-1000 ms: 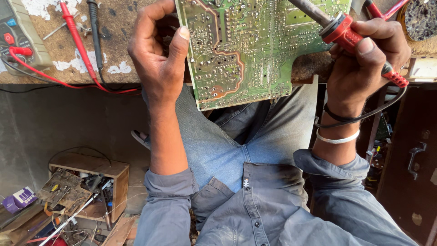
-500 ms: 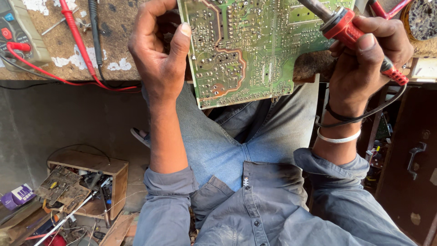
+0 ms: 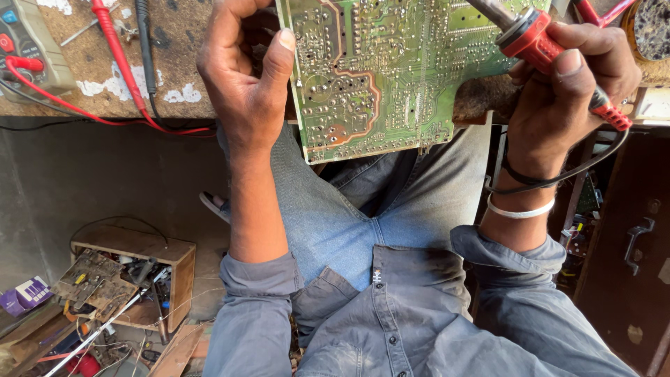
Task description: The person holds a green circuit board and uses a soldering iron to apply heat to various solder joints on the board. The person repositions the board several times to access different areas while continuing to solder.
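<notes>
A green circuit board (image 3: pixel 380 77), solder side up, juts over the edge of a worn workbench (image 3: pixel 174 63). My left hand (image 3: pixel 241 80) grips the board's left edge, thumb pressed on top. My right hand (image 3: pixel 569 80) is closed around a soldering iron with a red handle (image 3: pixel 534 42); its metal shaft slants up and left over the board's upper right area. The tip is cut off by the top of the frame. The iron's black cord loops around my right wrist, above a white bangle.
A multimeter (image 3: pixel 28 42) with red and black leads lies on the bench at far left. Below on the floor stands a wooden box (image 3: pixel 132 279) full of tools and scrap boards. A dark cabinet (image 3: pixel 628 251) stands at right. My denim-clad legs are under the board.
The view has shifted slightly. The board and both hands keep nearly the same pose; the iron has edged a little up and left over the board.
</notes>
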